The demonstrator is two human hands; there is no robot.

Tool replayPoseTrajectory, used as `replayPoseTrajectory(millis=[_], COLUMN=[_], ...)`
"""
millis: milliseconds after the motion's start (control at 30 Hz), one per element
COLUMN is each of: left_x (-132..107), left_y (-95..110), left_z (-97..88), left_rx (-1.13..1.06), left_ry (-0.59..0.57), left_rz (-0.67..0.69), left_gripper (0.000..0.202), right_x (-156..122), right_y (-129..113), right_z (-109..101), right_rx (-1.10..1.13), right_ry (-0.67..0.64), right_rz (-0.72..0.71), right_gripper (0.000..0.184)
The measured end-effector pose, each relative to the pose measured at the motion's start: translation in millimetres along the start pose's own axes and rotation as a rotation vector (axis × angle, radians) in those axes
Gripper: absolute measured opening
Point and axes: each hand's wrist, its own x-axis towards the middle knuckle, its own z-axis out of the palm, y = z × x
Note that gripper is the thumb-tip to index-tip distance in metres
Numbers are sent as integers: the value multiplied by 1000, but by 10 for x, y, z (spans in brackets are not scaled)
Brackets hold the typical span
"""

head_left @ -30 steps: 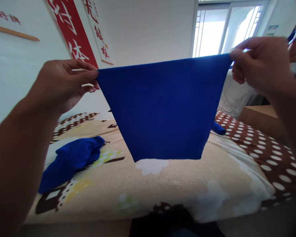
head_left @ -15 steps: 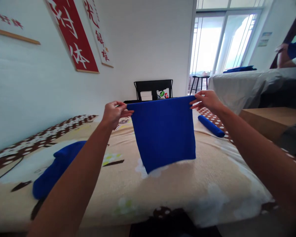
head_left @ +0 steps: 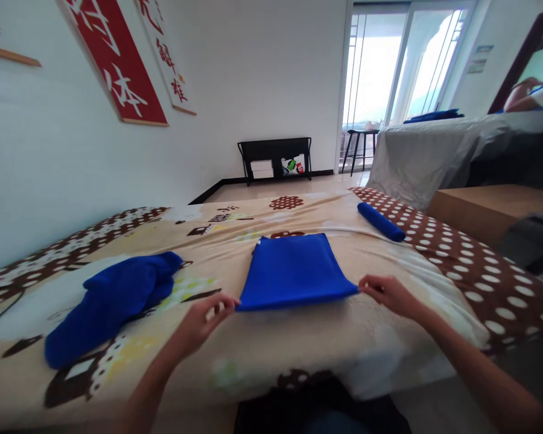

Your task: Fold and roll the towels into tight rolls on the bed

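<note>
A blue towel (head_left: 294, 271) lies mostly flat on the patterned blanket (head_left: 271, 349), its near edge lifted a little. My left hand (head_left: 210, 313) pinches the near left corner between thumb and fingers. The near right corner is pinched in my right hand (head_left: 387, 294), which pulls it slightly outward. To the left rests a crumpled blue cloth (head_left: 113, 301), touched by neither hand. Beyond my right hand lies a rolled blue towel (head_left: 381, 222).
A grey-covered table (head_left: 411, 150) with folded blue cloth (head_left: 433, 116) stands at back right, a person's arm (head_left: 522, 93) behind it. Nearer is a wooden box (head_left: 489, 208). A black rack (head_left: 275, 158) and a stool (head_left: 359, 144) stand beyond the blanket.
Both hands have come down and toward me with the towel. It hung upright before; now it is laid out on the blanket, still held by two corners.
</note>
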Motion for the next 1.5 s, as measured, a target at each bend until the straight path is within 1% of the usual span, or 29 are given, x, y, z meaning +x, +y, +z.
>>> replayPoseTrajectory(millis=[33, 100, 167, 267, 367, 433, 533, 600, 667, 733, 767, 833, 900, 933, 967, 1033, 1067, 1133, 1167, 1233, 1367, 1433, 1500], left_x=[-140, -335, -433, -494, -558, -613, -679, -689, -654, -554, -475, -265, -15, 106, 213, 350, 370, 313, 242, 46, -362, -453, -384], left_y=[-78, -183, -233, -238, -201, -165, -97, -33, 50, 153, 211, 335, 456, 509, 551, 594, 592, 545, 505, 412, 282, 284, 329], left_z=[152, 378, 479, 469, 440, 453, 481, 477, 462, 471, 498, 621, 835, 965, 1099, 1343, 1435, 1538, 1550, 1520, 1386, 1297, 1172], left_rx=[12, 13, 31, 110, 166, 190, 253, 307, 348, 373, 381, 379, 360, 358, 366, 419, 456, 530, 566, 630, 696, 678, 629], left_ry=[-39, -45, 1, 35, 22, 10, -48, -100, -136, -132, -110, -22, 73, 101, 105, 56, 17, -43, -52, -29, 64, 61, 33], left_rz=[1, 13, 27, 60, 98, 116, 130, 130, 145, 182, 200, 206, 186, 178, 177, 191, 203, 212, 205, 179, 125, 110, 77], left_gripper=[21, 22, 20, 17, 17, 17, 18, 19, 17, 16, 18, 25, 26, 25, 28, 41, 47, 52, 53, 54, 58, 54, 45], right_x=[-156, -392, -532, -625, -687, -744, -831, -858, -834, -737, -660, -457, -226, -118, -24, 99, 122, 92, 43, -104, -454, -537, -466], right_y=[62, 139, 166, 172, 194, 222, 248, 232, 179, 83, 18, -145, -341, -443, -540, -696, -745, -765, -737, -616, -297, -201, -180], right_z=[144, 343, 427, 426, 419, 448, 496, 487, 437, 382, 372, 418, 574, 686, 812, 1059, 1161, 1285, 1302, 1258, 1006, 863, 732], right_rx=[-19, -43, -55, -80, -110, -128, -131, -130, -139, -148, -147, -150, -187, -219, -255, -318, -343, -389, -410, -449, -485, -474, -452], right_ry=[-39, -57, -22, 31, 52, 62, 60, 42, 7, -9, 5, 87, 176, 198, 198, 150, 115, 55, 37, 35, 85, 70, 43], right_rz=[17, 43, 54, 25, -13, -24, -38, -40, -21, -4, -4, -16, -48, -71, -97, -149, -166, -176, -172, -148, -60, -38, -29], right_gripper=[37, 34, 32, 31, 29, 27, 26, 26, 26, 29, 32, 36, 35, 35, 38, 47, 52, 56, 56, 56, 61, 58, 52])
